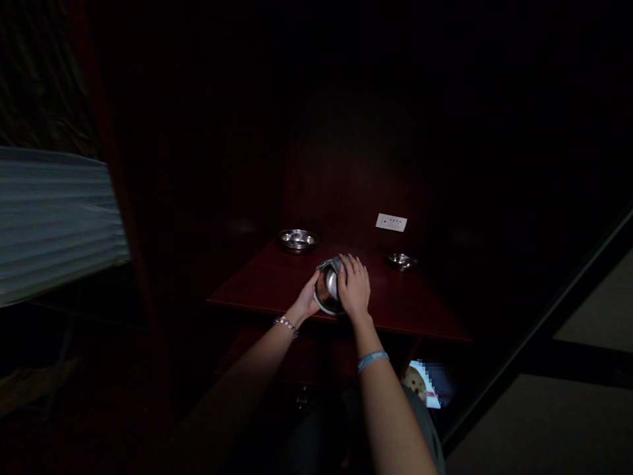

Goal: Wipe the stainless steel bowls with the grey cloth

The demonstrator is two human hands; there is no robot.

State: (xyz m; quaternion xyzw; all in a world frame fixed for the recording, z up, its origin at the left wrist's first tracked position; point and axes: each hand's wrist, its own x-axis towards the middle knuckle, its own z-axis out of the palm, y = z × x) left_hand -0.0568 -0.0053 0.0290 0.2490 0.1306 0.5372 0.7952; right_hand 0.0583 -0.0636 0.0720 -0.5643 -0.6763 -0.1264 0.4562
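My left hand (308,297) grips the side of a shiny metal bowl (326,290), tilted above the front of a dark red shelf (262,287). Over the bowl's rim, my right hand (354,285) presses a grey cloth (336,264) with its fingers closed on it; part of the cloth is hidden under the palm. A larger metal bowl (298,241) stands at the back left of the shelf. Another small metal bowl (402,262) sits at the right.
A white power socket (391,222) is on the back wall. Dark panels enclose the shelf on both sides. At far left there is a pale ridged surface (54,224). Below right, a bright printed item (426,386) shows in the dark.
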